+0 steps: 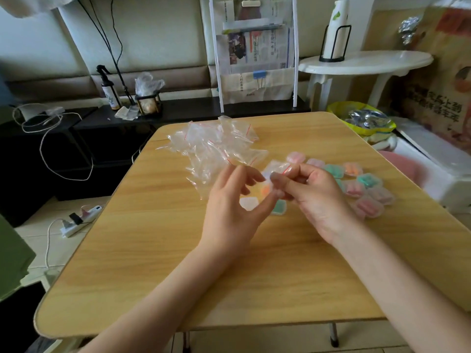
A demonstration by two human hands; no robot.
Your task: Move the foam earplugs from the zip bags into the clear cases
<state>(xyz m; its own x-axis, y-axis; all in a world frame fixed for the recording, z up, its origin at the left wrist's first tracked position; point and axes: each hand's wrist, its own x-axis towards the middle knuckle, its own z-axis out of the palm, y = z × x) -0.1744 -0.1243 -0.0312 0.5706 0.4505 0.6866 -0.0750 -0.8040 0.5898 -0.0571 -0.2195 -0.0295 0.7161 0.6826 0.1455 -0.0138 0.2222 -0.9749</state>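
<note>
Wooden table [153, 250]: empty bags [216, 146] piled, filled cases [367, 186] right; most done, I judge. Right hand [316, 197] pinches a bag [277, 168]; left hand [234, 200] loose, holding nothing.

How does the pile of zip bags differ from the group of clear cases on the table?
The zip bags lie crumpled and seemingly empty, heaped at the far middle of the table; the clear cases lie flat to the right, holding pink, green or orange earplugs. The bags are soft film, the cases look rigid. Both are see-through.
</note>
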